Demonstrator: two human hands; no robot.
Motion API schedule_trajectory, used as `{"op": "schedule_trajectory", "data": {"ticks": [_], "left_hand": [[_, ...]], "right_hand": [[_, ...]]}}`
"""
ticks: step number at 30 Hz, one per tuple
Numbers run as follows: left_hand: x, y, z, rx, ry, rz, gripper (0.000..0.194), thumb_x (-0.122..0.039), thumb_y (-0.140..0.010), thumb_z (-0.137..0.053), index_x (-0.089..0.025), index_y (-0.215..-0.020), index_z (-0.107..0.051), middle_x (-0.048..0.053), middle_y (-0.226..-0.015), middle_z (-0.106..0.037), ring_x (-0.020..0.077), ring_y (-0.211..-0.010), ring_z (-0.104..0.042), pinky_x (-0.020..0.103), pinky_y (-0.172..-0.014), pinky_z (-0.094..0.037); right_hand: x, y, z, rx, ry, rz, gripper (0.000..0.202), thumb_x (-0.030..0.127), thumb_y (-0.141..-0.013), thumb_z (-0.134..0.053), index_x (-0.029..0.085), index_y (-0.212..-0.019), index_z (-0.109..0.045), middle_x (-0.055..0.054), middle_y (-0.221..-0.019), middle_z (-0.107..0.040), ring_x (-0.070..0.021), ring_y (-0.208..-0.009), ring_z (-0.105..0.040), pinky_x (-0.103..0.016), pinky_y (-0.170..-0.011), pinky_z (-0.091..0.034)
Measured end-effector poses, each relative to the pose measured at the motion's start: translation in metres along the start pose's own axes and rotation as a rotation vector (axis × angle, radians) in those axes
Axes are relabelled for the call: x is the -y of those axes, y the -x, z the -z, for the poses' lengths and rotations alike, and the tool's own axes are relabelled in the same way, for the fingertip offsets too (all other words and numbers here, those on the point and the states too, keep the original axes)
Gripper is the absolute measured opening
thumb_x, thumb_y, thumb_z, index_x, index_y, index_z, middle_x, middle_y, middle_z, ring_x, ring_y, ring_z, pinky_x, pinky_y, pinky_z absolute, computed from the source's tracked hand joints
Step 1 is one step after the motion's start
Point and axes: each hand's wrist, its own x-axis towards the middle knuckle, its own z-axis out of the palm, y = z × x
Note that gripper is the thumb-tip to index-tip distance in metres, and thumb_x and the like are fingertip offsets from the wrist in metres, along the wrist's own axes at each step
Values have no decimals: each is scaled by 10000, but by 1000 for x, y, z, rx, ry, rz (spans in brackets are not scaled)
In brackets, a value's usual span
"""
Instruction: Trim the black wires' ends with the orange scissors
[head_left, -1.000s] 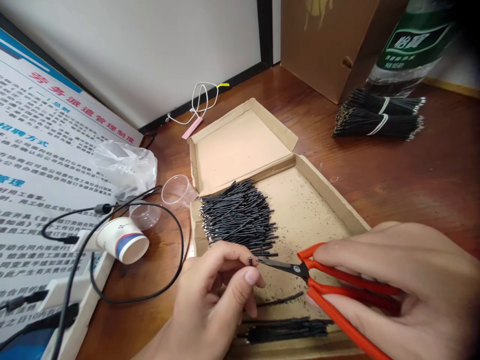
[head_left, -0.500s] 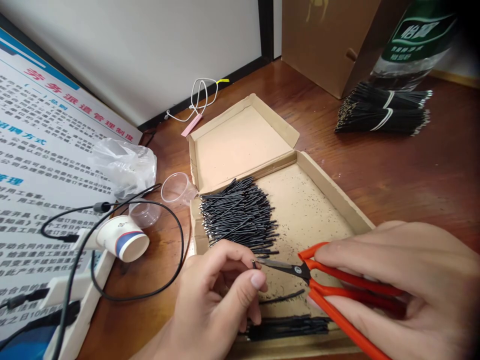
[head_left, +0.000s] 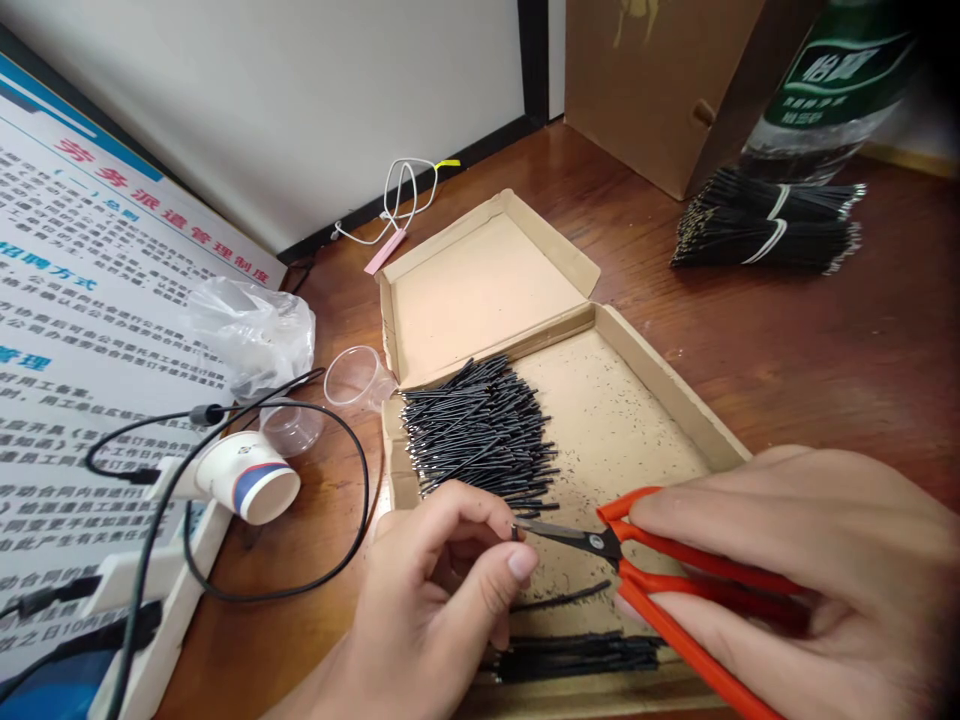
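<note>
Between the thumb and index finger of my left hand (head_left: 450, 590) a short black wire (head_left: 515, 533) is pinched, its end poking up. My right hand (head_left: 817, 560) grips red-handled scissors (head_left: 600, 541), whose blade tips meet the wire's end by my left fingertips. Both hands are over an open cardboard box (head_left: 660, 385). A pile of cut black wires (head_left: 480, 430) fills its left side. Along the near wall lies a row of black wires (head_left: 577, 655), with a single loose wire (head_left: 562, 597) just beyond it. Tiny black scraps dot the box floor.
Two tied bundles of black wires (head_left: 765, 225) lie at the far right by a water bottle (head_left: 832, 90) and a brown box (head_left: 652, 80). To the left are a paper cup (head_left: 247, 480), clear plastic cups (head_left: 352, 378), a plastic bag (head_left: 255, 335) and a looped black cable (head_left: 365, 480).
Both hands stay almost in place. The wire end between my left fingertips has shifted slightly, and the scissor tips remain beside it.
</note>
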Motion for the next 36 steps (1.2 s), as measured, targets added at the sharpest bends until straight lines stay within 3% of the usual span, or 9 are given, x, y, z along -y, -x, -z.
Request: {"op": "schedule_trajectory", "data": {"ticks": [3,7,13,18,23,29,33,36], "left_hand": [[-4,0,0,-12,-21,21,259,-379,-960,-715,-165,-866,-605,-12,-629,-574,64,-455,-516,122,-430,-411],[-8,-3,-1,-7,45,61,275,-382,-943,-726,-156,-858,-592,-11,-625,-577,59,-443,-506,114,-407,-381],[-5,-10,-1,2,141,135,252,-377,-942,-708,-155,-899,-599,18,-692,-646,69,-446,-522,122,-388,-381],[2,-14,4,51,113,115,220,-352,-950,-687,-139,-931,-638,17,-616,-654,86,-481,-535,156,-470,-445],[3,-15,2,54,28,39,211,-325,-917,-691,-121,-864,-692,29,-598,-665,95,-477,-550,173,-481,-446],[-18,-27,-6,84,19,-37,167,-266,-852,-719,-115,-783,-697,-18,-556,-577,78,-447,-502,142,-403,-406],[-39,-46,-21,227,151,-131,177,-256,-859,-720,-120,-762,-658,35,-740,-669,95,-494,-627,135,-371,-436],[-57,-62,-38,335,232,-186,220,-319,-872,-750,-136,-815,-643,15,-691,-671,107,-454,-636,167,-380,-495]], "right_hand": [[-1,-7,1,56,21,80,272,107,-873,-579,229,-639,-645,-50,-758,-767,-180,-525,-659,-281,-416,-414],[-1,-16,3,38,72,88,273,92,-914,-589,237,-698,-669,-30,-758,-767,-152,-484,-618,-279,-428,-423],[-11,-23,9,-4,27,-5,312,221,-1022,-560,220,-729,-665,4,-562,-618,-133,-424,-493,-274,-408,-335],[-23,-41,18,-48,16,-71,367,306,-1019,-591,189,-681,-677,24,-495,-504,-117,-409,-394,-279,-396,-278],[-38,-52,23,-88,129,-126,299,301,-978,-597,176,-746,-738,-37,-708,-717,-158,-568,-603,-271,-542,-426],[-58,-59,26,-64,223,-199,246,298,-932,-613,182,-771,-758,-66,-798,-769,-195,-647,-659,-298,-586,-446],[-62,-59,27,-14,232,-189,195,295,-982,-640,164,-877,-739,-37,-807,-739,-170,-685,-659,-293,-642,-499],[-66,-56,24,19,238,-163,265,369,-1028,-656,148,-888,-696,7,-763,-672,-144,-658,-636,-283,-638,-535]]}}
